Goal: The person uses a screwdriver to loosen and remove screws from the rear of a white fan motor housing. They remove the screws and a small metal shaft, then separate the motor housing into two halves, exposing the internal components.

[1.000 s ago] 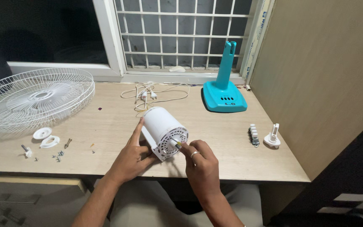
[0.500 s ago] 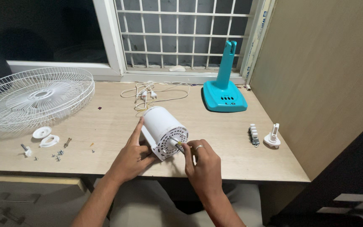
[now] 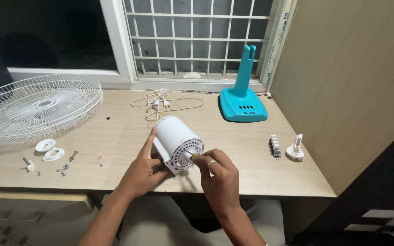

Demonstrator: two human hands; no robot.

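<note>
Currently held: white motor housing [image 3: 177, 141] is braced by the left hand [image 3: 143, 173].
Shaft [image 3: 189, 156]: pinched by right hand [image 3: 220, 175] fingertips.
Advice: housing should be kept steady, shaft turned squarely.

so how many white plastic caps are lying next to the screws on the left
2: a flat round cap just below the fan grille, and a ring-shaped cap beside it, nearer the screws. Others may hide under the grille.

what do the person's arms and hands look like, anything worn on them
Both forearms are bare, with no sleeves, gloves or watch in view. The right hand wears a thin silver ring on one of its fingers. The left hand shows no ring.
</note>
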